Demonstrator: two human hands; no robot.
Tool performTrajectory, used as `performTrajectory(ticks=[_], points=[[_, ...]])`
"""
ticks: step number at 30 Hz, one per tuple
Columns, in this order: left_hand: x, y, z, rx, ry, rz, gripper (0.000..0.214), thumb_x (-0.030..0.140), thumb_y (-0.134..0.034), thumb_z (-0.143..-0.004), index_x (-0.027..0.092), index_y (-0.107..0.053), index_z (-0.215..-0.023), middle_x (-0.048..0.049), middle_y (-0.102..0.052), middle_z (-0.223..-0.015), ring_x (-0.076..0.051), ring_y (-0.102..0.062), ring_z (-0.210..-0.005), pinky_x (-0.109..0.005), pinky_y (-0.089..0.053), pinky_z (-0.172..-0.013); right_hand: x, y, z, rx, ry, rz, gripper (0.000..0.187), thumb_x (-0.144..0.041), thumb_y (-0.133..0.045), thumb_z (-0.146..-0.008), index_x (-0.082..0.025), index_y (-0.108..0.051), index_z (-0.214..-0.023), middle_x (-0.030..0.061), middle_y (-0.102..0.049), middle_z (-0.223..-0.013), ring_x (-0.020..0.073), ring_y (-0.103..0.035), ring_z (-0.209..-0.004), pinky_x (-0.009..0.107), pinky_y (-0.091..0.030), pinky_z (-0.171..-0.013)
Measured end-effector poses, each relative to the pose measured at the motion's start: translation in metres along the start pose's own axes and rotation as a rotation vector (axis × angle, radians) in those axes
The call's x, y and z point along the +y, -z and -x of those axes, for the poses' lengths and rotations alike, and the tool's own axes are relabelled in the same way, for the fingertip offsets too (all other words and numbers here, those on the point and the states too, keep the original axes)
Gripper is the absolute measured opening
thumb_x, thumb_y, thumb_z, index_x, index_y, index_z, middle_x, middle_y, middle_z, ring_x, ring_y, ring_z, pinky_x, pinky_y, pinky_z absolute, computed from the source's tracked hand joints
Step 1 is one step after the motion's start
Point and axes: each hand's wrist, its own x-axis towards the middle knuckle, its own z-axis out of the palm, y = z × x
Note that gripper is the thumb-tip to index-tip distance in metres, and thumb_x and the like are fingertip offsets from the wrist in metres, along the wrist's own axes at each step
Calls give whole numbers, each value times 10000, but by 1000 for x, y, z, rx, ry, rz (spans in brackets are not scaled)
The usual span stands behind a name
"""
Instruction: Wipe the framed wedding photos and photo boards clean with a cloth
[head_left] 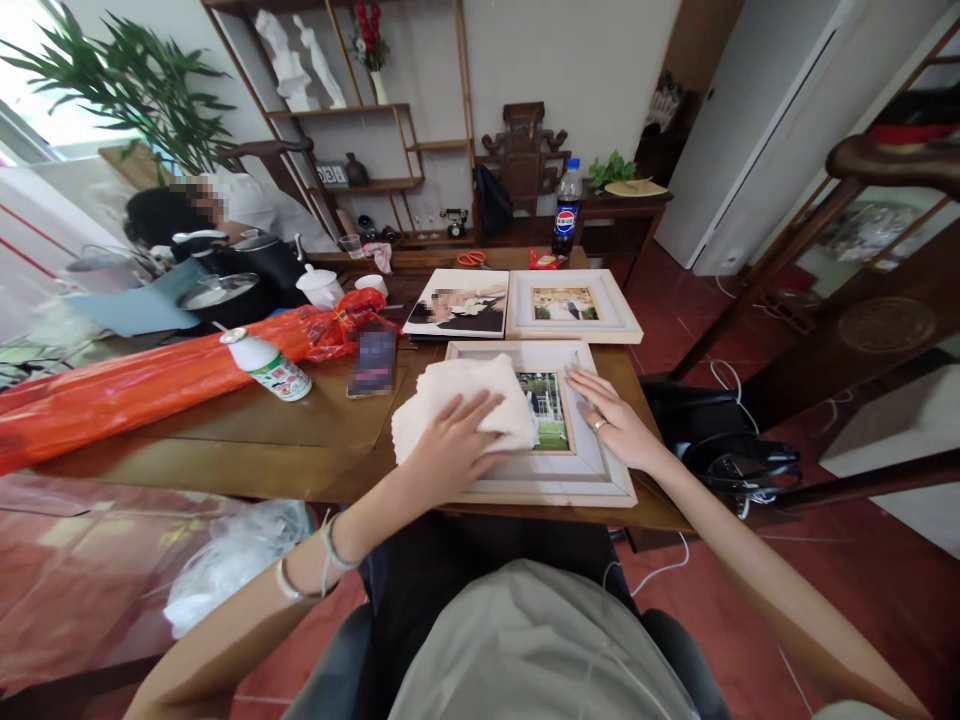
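Picture frame (pixel 604 480), pale with a wide white border, lies face up at the centre of the head view, on the near edge of the wooden table (pixel 322 455). From my remote seat I can see the small photo (pixel 552 412) in it, its left part hidden under a white cloth (pixel 480 376). I have the left hand (pixel 454 445) flat on that cloth, palm down with the fingers spread and unclenched, pressing over the left part of the frame. The right hand (pixel 611 415), a ring on one finger, rests loosely with its fingers extended along the right border; I see no grasp there.

Just above, right of centre, I make out a second framed photo (pixel 622 326), with a photo panel (pixel 459 310) touching its left side. Orange-handled scissors (pixel 472 259) and a cola bottle (pixel 566 218) stand out to me further up. Left of centre I have a dark phone (pixel 373 362), then a tilted white bottle (pixel 266 365) beside a long orange-red wrapped bundle (pixel 142 385) reaching the left edge of the view.
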Motion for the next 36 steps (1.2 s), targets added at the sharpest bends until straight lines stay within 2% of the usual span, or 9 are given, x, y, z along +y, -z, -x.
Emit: performTrajectory(ticks=[4, 7, 13, 18, 21, 26, 29, 31, 36], points=[[-32, -7, -28, 17, 128, -109, 298, 272, -509, -942, 205, -655, -1194, -101, -372, -1507, -313, -334, -1395, -515, -313, -1122, 2, 0, 1, -1, -10, 5, 555, -141, -406, -883, -309, -450, -1411, 5, -423, -1499, 232, -303, -1428, 549, -242, -1183], [-39, -11, -40, -10, 109, -172, 291, 159, -516, -896, 176, -689, -1130, -118, -354, -1514, -353, -295, -1405, -580, -283, -1114, 2, -1, 3, 2, -6, 7, 548, -156, -393, -898, -314, -432, -1421, 0, -409, -1508, 233, -293, -1432, 553, -243, -1182], [11, 11, -9, -164, -78, -28, 270, 179, -495, -918, 181, -706, -1087, -113, -366, -1509, -344, -309, -1400, -568, -291, -1113, 1, -3, 3, 8, -13, 8, 492, -230, -393, -937, -317, -432, -1420, 9, -415, -1504, 244, -298, -1430, 565, -240, -1180], [44, 29, 21, -143, -217, 122, 258, 291, -482, -955, 277, -678, -1121, -34, -346, -1528, -256, -332, -1402, -458, -288, -1144, 1, -2, 0, 10, -38, 5, 440, -333, -395, -966, -321, -459, -1401, 17, -441, -1487, 244, -317, -1421, 557, -241, -1180], [29, 22, 15, -95, -159, 59, 252, 287, -499, -947, 271, -673, -1129, -30, -379, -1511, -228, -374, -1381, -413, -310, -1136, 0, -2, -1, 15, -42, 8, 438, -367, -397, -968, -321, -463, -1399, 19, -447, -1483, 245, -324, -1417, 558, -246, -1178], [-29, -2, -17, 16, 87, -116, 265, 227, -505, -933, 236, -684, -1129, -50, -395, -1498, -293, -367, -1380, -494, -310, -1122, 0, -3, -1, 29, -42, 4, 434, -365, -389, -972, -293, -484, -1389, 40, -463, -1471, 244, -333, -1412, 556, -255, -1175], [-43, -8, -30, 40, 145, -113, 301, 263, -454, -968, 209, -657, -1183, -61, -405, -1492, -304, -346, -1389, -522, -302, -1120, -1, -4, -1, 44, -32, 2, 426, -351, -399, -970, -299, -493, -1382, 36, -476, -1461, 240, -343, -1407, 560, -264, -1171], [-35, -6, -30, -4, 111, -89, 298, 269, -447, -973, 185, -680, -1138, -72, -425, -1479, -320, -353, -1381, -544, -297, -1117, -1, -4, -1, 51, -24, 0, 421, -347, -407, -968, -312, -495, -1378, 27, -478, -1460, 238, -349, -1404, 564, -269, -1169], [16, 15, -5, -121, -109, 83, 274, 296, -459, -973, 223, -706, -1065, -49, -455, -1460, -275, -390, -1365, -484, -326, -1119, 0, -3, -1, 48, -29, 7, 418, -352, -424, -962, -318, -503, -1372, 24, -494, -1447, 246, -364, -1396, 563, -270, -1169]])
